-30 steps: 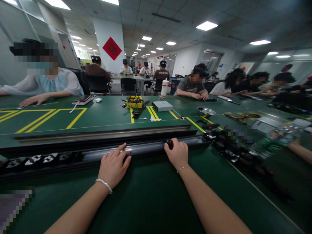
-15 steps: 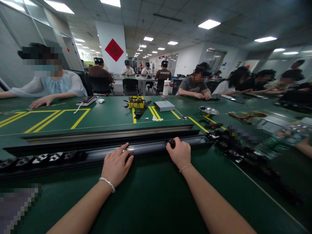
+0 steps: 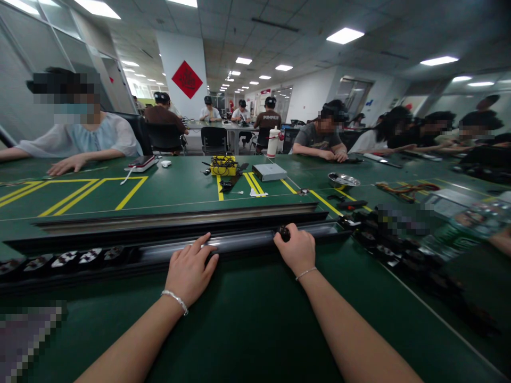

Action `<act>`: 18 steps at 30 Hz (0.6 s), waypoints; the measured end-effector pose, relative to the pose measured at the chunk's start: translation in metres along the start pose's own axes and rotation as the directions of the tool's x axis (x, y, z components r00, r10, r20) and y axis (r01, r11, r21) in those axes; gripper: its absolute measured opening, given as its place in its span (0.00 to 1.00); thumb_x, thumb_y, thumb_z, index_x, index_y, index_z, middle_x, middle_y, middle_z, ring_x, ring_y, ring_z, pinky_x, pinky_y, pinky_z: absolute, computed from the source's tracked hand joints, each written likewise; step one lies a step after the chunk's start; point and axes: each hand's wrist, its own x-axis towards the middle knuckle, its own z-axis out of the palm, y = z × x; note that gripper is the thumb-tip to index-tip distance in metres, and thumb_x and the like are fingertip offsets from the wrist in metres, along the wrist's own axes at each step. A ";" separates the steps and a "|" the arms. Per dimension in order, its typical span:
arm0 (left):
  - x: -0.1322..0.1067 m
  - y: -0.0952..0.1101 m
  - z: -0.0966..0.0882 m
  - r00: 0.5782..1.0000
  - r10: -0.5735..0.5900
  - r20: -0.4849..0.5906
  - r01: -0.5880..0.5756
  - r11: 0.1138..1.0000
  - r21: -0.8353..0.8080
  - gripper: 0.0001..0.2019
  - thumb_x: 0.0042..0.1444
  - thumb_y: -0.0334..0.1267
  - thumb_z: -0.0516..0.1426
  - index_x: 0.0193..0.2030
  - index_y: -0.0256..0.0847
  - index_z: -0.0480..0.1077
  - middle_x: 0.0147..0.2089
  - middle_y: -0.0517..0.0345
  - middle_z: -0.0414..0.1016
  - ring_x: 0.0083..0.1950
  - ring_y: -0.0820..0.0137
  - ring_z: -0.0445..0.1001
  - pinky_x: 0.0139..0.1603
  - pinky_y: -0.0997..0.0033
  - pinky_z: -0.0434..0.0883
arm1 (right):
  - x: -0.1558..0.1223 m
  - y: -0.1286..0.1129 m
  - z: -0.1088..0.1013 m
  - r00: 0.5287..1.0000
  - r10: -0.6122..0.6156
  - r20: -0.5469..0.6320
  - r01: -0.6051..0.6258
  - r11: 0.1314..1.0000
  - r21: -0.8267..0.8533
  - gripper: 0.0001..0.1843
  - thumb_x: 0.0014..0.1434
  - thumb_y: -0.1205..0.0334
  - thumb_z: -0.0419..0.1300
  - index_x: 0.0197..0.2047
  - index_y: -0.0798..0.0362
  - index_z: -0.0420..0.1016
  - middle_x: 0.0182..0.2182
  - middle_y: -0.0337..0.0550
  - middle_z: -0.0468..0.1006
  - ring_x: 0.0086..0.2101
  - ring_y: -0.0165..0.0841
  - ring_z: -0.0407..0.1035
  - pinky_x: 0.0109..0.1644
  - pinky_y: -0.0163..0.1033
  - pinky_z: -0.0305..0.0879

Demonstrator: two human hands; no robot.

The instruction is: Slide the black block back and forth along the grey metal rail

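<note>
A long black channel (image 3: 239,243) with a shiny inner face lies across the green table. My left hand (image 3: 189,271) rests on its near edge, fingers spread and holding nothing. My right hand (image 3: 297,247) is closed around a small round black part (image 3: 285,233) at the channel's right portion; most of that part is hidden by the fingers. In the left part of the channel sit several black sockets with pale faces (image 3: 90,256), in a row. Behind it lies a second long black rail (image 3: 179,217), parallel to the first.
On the right lies a row of black parts (image 3: 411,260) beside a plastic bottle (image 3: 459,234). Farther back are a metal bowl (image 3: 343,181), a grey box (image 3: 269,172) and a yellow holder with black cables (image 3: 223,166). Other people sit around the table.
My right hand has shifted very slightly to the right along the channel, with the black part still in its fingers. My left hand stays in place.
</note>
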 end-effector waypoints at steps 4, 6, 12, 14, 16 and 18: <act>0.000 0.000 0.001 1.000 0.001 -0.004 -0.001 1.000 0.007 0.16 0.57 0.46 0.44 0.43 0.49 0.69 0.60 0.61 0.61 0.50 0.63 0.68 0.46 0.59 0.61 | 0.000 0.001 0.001 1.000 -0.001 -0.003 0.001 1.000 -0.001 0.12 0.52 0.52 0.52 0.30 0.52 0.66 0.22 0.39 0.70 0.27 0.33 0.63 0.38 0.38 0.48; 0.000 0.000 0.002 1.000 0.005 -0.006 -0.005 1.000 0.013 0.16 0.57 0.46 0.44 0.43 0.49 0.69 0.60 0.61 0.61 0.50 0.63 0.68 0.46 0.59 0.61 | 0.000 0.001 0.001 1.000 -0.001 -0.004 0.001 1.000 0.002 0.12 0.52 0.52 0.52 0.30 0.53 0.66 0.22 0.40 0.70 0.28 0.33 0.63 0.38 0.38 0.48; 0.000 0.001 -0.001 1.000 0.001 -0.004 -0.001 1.000 0.012 0.16 0.57 0.46 0.44 0.43 0.49 0.69 0.61 0.61 0.61 0.49 0.63 0.68 0.46 0.59 0.61 | 0.000 0.001 0.001 1.000 0.008 0.028 -0.009 0.999 0.043 0.11 0.52 0.53 0.52 0.31 0.53 0.65 0.22 0.39 0.69 0.28 0.33 0.63 0.39 0.38 0.48; 0.000 0.001 -0.002 1.000 -0.005 0.002 0.005 1.000 0.004 0.16 0.57 0.46 0.44 0.43 0.48 0.70 0.61 0.61 0.61 0.49 0.63 0.68 0.46 0.59 0.61 | 0.000 0.002 0.001 0.999 0.010 0.034 -0.012 0.999 0.053 0.11 0.53 0.53 0.51 0.30 0.53 0.65 0.22 0.39 0.69 0.28 0.33 0.62 0.39 0.38 0.49; 0.000 0.001 -0.002 1.000 -0.007 0.006 0.007 1.000 -0.002 0.16 0.57 0.46 0.44 0.43 0.48 0.70 0.61 0.60 0.61 0.49 0.63 0.68 0.46 0.59 0.61 | 0.000 0.001 0.001 0.999 0.011 0.041 -0.014 0.998 0.059 0.11 0.53 0.53 0.51 0.30 0.53 0.64 0.22 0.39 0.69 0.28 0.33 0.63 0.39 0.38 0.49; 0.000 0.000 -0.001 1.000 -0.003 0.004 0.003 1.000 -0.001 0.16 0.57 0.46 0.44 0.43 0.48 0.70 0.61 0.60 0.61 0.49 0.64 0.68 0.46 0.59 0.61 | 0.000 0.001 0.001 0.999 0.010 0.042 -0.012 0.998 0.060 0.11 0.53 0.53 0.51 0.30 0.52 0.64 0.22 0.39 0.69 0.28 0.33 0.63 0.40 0.38 0.49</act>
